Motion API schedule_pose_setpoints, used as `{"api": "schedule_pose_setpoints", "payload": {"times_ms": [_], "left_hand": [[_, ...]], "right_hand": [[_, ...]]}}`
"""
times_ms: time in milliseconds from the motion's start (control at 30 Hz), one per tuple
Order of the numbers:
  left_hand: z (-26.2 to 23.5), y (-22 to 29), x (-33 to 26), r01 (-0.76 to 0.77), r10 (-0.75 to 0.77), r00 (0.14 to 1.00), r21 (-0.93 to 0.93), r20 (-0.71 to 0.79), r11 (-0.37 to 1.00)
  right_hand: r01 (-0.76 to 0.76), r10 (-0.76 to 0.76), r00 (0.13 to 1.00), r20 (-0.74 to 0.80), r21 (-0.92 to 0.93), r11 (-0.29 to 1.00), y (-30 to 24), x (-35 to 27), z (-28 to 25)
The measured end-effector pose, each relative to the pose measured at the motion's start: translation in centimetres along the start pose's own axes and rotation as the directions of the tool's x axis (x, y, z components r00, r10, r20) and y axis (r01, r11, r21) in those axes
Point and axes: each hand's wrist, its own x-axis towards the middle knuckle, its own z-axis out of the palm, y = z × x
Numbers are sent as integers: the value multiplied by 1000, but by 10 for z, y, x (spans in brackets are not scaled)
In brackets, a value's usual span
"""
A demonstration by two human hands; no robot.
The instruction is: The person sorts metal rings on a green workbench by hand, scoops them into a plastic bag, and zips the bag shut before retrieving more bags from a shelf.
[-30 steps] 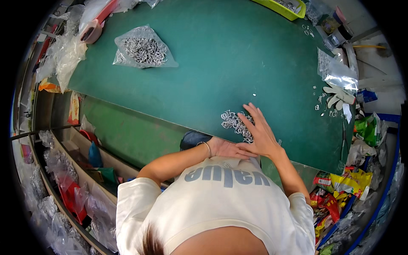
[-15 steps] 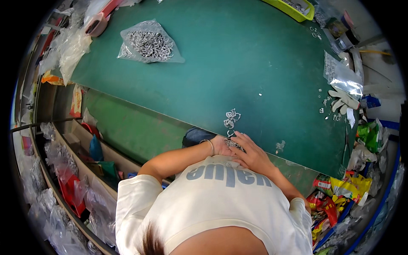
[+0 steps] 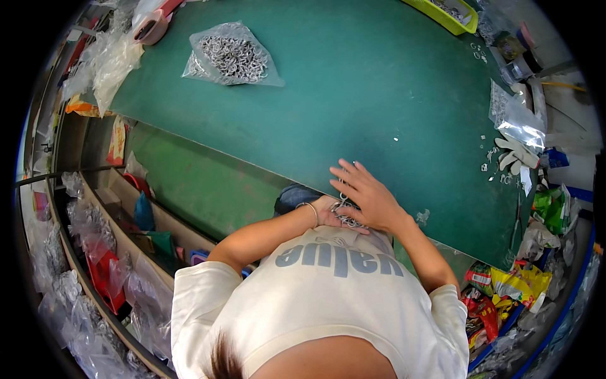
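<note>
My left hand (image 3: 326, 213) is cupped at the near edge of the table, against my shirt, with a bracelet at its wrist. Small curved silvery metal rings (image 3: 348, 215) lie in a heap in its palm. Over them reaches my right hand (image 3: 368, 194), fingers stretched out and spread across the table edge. A few more rings show between its fingers and the tabletop; the rest of that spot is hidden under the hand.
On the green table (image 3: 303, 126) a clear plastic bag (image 3: 233, 55) full of similar metal pieces lies at the far left. A yellow-green basket (image 3: 449, 16) stands far right. A white glove (image 3: 516, 153) and loose metal bits are along the right edge. Shelves with bags flank both sides.
My right hand has moved forward, its fingers now covering the loose rings on the table that showed before. The left hand stays cupped at the edge. The view has shifted slightly.
</note>
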Motion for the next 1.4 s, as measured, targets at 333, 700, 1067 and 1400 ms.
{"api": "schedule_pose_setpoints", "payload": {"times_ms": [333, 700, 1067, 1400], "left_hand": [[-82, 13, 24, 105, -87, 968, -64, 236, 992], [-53, 8, -37, -59, 72, 965, -56, 253, 997], [2, -26, -110, -558, 671, 741, -534, 24, 635], [111, 96, -136, -661, 926, 342, -660, 158, 357]], "right_hand": [[66, -20, 992, -127, 371, 926, -27, -44, 13], [-70, 468, 794, -388, 706, 704, -16, -21, 10], [-74, 552, 801, -231, 877, 475, -15, 13, 29], [-36, 571, 791, -218, 916, 400, -19, 26, 31]]}}
